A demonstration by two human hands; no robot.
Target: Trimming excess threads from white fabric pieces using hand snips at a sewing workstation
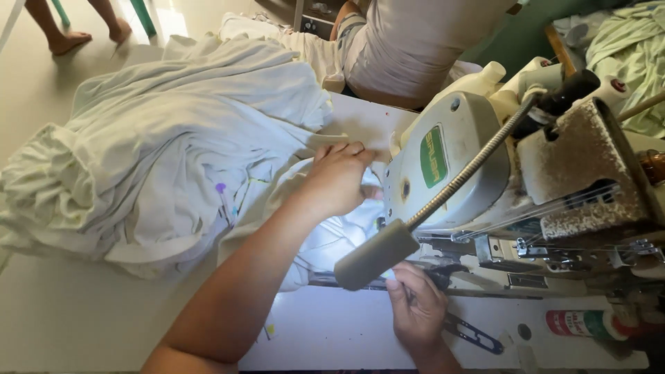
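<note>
Feeding white cloth point(180, 166) through sewing machine point(450, 159); stitching step judged in progress. Left hand point(339, 179) laid flat on the cloth just left of the machine head, fingers pressed together, pushing fabric toward the needle area. Right hand point(415, 305) near edge of table point(83, 318), under the lamp head point(377, 255), fingers curled, seemingly pinching the cloth edge; grip partly hidden. Bulk of cloth heaped far left. Thread snips point(474, 331) beside right hand. Next move judged: even tension from both hands, edge kept aligned.
</note>
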